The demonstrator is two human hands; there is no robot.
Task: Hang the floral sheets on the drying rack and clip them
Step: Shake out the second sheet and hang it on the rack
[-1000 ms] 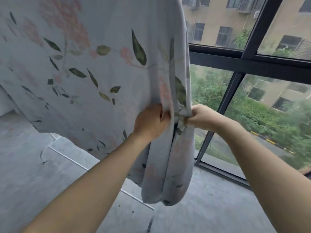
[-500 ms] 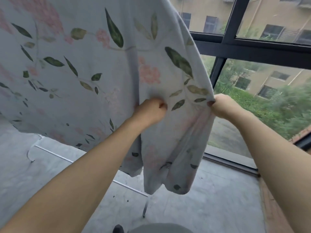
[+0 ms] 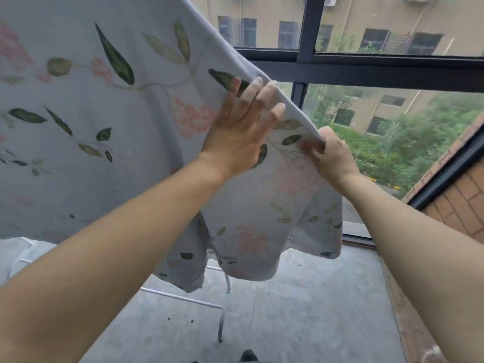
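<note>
A floral sheet (image 3: 110, 121) fills the view from nine to twelve o'clock. The left hand (image 3: 241, 132) lies flat on it near centre, fingers (image 3: 258, 93) spread towards its upper edge. At three o'clock from it, the right hand (image 3: 331, 155) pinches that edge. White drying rack (image 3: 183, 298) bars show at six o'clock, a dark-framed window (image 3: 366, 66) at one.

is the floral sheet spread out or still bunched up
Mostly spread: floral sheet hangs flat; right hand pinches its edge, left hand lies open on it.
</note>
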